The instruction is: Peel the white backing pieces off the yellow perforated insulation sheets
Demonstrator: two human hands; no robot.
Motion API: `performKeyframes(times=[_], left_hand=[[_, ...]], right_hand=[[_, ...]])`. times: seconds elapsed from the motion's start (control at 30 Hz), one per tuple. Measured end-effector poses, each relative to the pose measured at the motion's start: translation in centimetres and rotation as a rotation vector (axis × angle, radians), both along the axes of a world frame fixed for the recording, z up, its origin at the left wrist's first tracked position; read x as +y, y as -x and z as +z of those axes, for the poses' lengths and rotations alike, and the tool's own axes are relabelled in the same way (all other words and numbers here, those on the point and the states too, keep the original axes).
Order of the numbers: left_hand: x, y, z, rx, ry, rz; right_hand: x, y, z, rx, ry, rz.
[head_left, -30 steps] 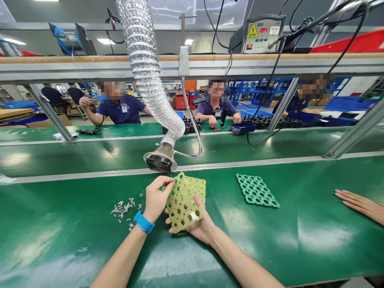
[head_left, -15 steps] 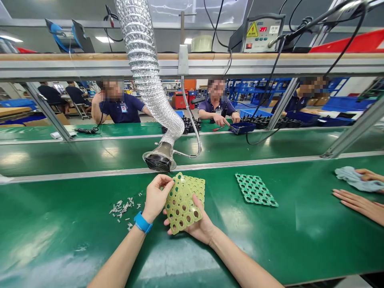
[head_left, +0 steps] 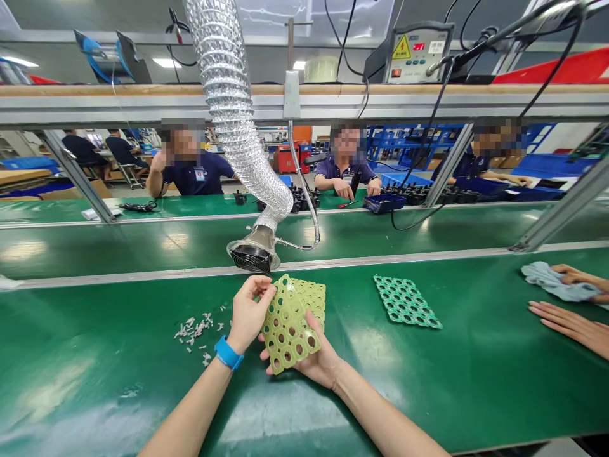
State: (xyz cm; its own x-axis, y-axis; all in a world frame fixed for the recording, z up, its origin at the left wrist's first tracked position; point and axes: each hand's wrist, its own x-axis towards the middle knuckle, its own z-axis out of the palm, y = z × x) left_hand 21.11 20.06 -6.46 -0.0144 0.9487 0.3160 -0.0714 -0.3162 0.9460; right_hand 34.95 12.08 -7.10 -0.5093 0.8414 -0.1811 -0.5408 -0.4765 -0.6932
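Note:
I hold a yellow-green perforated board tilted up over the green bench. My right hand cups it from beneath, thumb over its right edge. My left hand, with a blue wristband, pinches the board's upper left edge. A second yellow-green board lies flat just behind it. Small white broken-off bits lie scattered on the bench left of my left hand.
A green perforated board lies to the right. A silver extraction hose with a fan mouth hangs just behind my hands. Another person's hands and a grey-blue cloth are at the right edge. People sit across the conveyor belt.
My hands and the board have barely moved. At the right edge the other person's second hand with a cloth came into view and slid slightly left.

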Motion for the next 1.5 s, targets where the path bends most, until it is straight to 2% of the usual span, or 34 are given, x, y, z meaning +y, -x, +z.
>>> performKeyframes(times=[0.27,0.5,0.7,0.83,0.97,1.17,1.33,1.5], left_hand=[[-0.8,-0.5,0.1,0.008,-0.026,0.081],[-0.9,-0.6,0.1,0.009,-0.051,0.1],[-1.8,-0.6,0.0,0.206,-0.234,0.246],[-2.1,-0.7,0.0,0.249,-0.3,0.294],[-2.0,-0.7,0.0,0.214,-0.22,0.272],[-1.3,-0.7,0.0,0.077,-0.076,0.158],[-0.8,-0.3,0.2,0.014,-0.048,0.06],[-0.6,-0.1,0.1,-0.013,-0.047,0.039]], right_hand=[[-0.3,-0.1,0.0,-0.038,-0.051,0.009],[-0.4,-0.1,0.0,-0.071,-0.083,-0.004],[-0.4,-0.2,-0.6,-0.149,-0.106,0.003],[-0.4,-0.1,-0.6,-0.147,-0.119,-0.013],[-0.5,-0.1,-0.5,-0.158,-0.106,0.002],[-0.5,-0.2,-0.1,-0.109,-0.072,0.0],[-0.5,-0.1,0.3,-0.066,-0.061,-0.004],[-0.4,-0.1,0.6,-0.034,-0.042,0.03]])
